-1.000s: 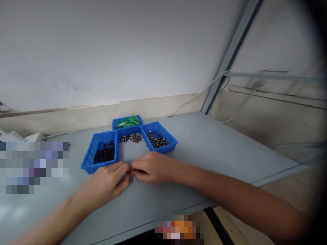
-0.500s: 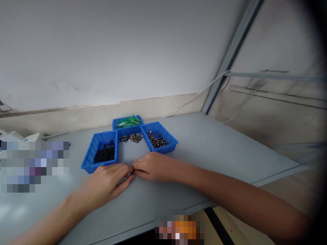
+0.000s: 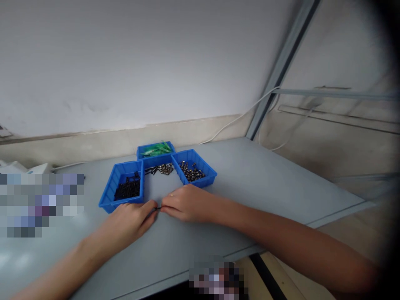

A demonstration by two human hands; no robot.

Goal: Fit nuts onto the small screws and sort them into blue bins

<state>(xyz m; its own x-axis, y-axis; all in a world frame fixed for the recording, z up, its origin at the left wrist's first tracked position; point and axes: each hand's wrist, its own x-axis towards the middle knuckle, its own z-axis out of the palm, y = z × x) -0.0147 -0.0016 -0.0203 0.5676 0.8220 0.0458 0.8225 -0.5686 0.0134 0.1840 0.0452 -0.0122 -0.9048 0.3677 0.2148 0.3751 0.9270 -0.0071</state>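
Just in front of the blue bins, my left hand [image 3: 133, 217] and my right hand [image 3: 186, 204] face each other with their fingers closed. A thin, dark, rod-like piece [image 3: 158, 208] bridges the small gap between the two sets of fingertips. Both hands pinch it, one at each end; most of it is hidden, so its exact kind cannot be told. My left hand is close to the left blue bin [image 3: 105, 199], which holds many black rod-like parts [image 3: 127, 188]. Beyond my right hand lies the right blue bin [image 3: 208, 180] with small shiny metal parts [image 3: 193, 172].
A rear blue bin [image 3: 156, 158] contains green, slender pieces [image 3: 158, 148]. Between the bins, a loose pile of dark and metallic parts [image 3: 164, 168] rests on the grey table [image 3: 265, 183]. A white cable [image 3: 233, 121] runs along the wall to a metal post [image 3: 265, 98].
My left hand has drawn slightly left, away from my right hand. The fingertips were nearly together; now a short length of the dark piece shows between them.
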